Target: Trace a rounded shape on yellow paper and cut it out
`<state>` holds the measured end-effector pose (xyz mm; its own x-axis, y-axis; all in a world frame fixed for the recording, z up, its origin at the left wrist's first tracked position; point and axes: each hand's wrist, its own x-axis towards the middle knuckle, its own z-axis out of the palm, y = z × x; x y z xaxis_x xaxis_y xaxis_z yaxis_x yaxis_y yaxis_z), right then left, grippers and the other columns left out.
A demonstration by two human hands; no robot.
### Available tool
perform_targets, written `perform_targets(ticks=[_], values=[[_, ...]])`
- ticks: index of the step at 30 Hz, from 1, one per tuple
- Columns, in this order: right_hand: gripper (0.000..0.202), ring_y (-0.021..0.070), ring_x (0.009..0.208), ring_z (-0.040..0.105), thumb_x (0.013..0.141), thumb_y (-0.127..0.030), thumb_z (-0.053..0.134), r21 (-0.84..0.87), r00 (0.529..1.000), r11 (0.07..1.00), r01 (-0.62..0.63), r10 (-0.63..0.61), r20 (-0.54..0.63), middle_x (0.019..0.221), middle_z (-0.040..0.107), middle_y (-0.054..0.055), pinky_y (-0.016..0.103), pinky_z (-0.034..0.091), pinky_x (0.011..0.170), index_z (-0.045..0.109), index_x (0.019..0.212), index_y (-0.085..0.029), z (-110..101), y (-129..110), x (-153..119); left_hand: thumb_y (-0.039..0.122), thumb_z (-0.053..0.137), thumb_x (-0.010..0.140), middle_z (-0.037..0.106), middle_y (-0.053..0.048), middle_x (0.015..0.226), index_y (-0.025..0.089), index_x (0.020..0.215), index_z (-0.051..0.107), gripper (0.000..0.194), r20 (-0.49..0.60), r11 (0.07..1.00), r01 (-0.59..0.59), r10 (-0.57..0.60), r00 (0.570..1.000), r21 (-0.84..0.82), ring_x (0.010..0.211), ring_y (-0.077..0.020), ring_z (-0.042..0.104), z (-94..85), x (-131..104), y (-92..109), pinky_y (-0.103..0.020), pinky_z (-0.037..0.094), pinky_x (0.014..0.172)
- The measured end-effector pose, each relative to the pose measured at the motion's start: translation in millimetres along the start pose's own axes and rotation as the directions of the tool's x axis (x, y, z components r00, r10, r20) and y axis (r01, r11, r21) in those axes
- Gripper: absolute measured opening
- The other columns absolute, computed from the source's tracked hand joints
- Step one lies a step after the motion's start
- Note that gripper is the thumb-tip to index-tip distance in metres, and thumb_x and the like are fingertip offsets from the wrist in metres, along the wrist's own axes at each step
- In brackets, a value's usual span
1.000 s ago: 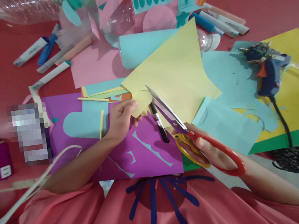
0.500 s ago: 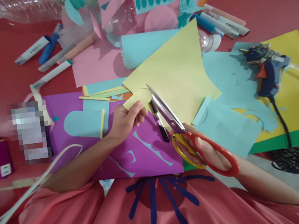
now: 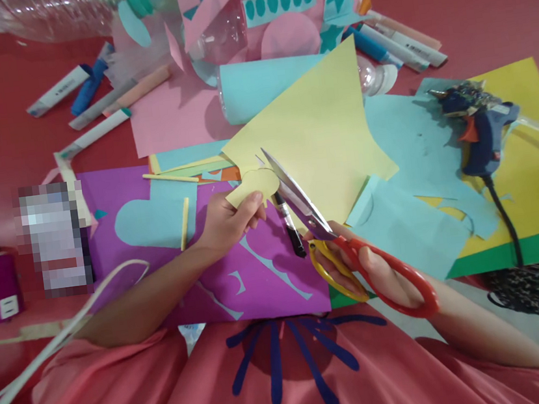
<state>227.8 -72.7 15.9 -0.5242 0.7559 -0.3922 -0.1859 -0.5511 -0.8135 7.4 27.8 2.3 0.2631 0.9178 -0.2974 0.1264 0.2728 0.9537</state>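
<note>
My left hand pinches a small cut piece of pale yellow paper between thumb and fingers. A curved line is drawn near the piece's rounded edge. My right hand is wrapped round the handles of scissors, one handle red and the other yellow. The blades point up and left, slightly parted, beside the piece's right edge. Under the blades lies a black marker. A large pale yellow sheet spreads behind the blades. Purple paper with light blue scraps lies below my hands.
On the right, a blue glue gun rests on light blue and yellow paper. Several markers lie at the back left. A bottle wrapped in light blue paper lies behind the yellow sheet. A white cable crosses the left side.
My left hand has shifted slightly right and down, turning the small yellow piece so more of its rounded edge shows. The scissor blades have opened slightly.
</note>
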Motion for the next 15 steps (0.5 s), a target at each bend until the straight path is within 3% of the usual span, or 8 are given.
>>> perform_targets(ticks=[8, 15], values=[[0.051, 0.0058, 0.04, 0.026, 0.092, -0.073, 0.05, 0.003, 0.998, 1.0, 0.008, -0.008, -0.06, 0.057, 0.038, -0.011, 0.024, 0.02, 0.038, 0.053, 0.106, -0.024, 4.6, -5.0, 0.5, 0.035, 0.058, 0.071, 0.046, 0.004, 0.036, 0.019, 0.045, 0.057, 0.031, -0.014, 1.0, 0.013, -0.013, 1.0, -0.022, 0.031, -0.004, 0.039, -0.8, 1.4, -1.0, -0.017, 0.029, 0.032], [0.049, 0.0066, 0.044, 0.03, 0.092, -0.074, 0.05, -0.046, 0.999, 0.999, -0.011, 0.009, -0.051, 0.057, 0.039, -0.011, 0.024, 0.023, 0.041, 0.044, 0.09, -0.025, 2.1, -11.8, -2.6, 0.039, 0.06, 0.074, 0.048, 0.003, 0.037, 0.018, 0.046, 0.057, 0.035, -0.042, 0.999, 0.0, -0.001, 0.999, -0.038, 0.032, -0.0042, 0.039, -3.0, 2.5, -7.1, -0.017, 0.028, 0.033]])
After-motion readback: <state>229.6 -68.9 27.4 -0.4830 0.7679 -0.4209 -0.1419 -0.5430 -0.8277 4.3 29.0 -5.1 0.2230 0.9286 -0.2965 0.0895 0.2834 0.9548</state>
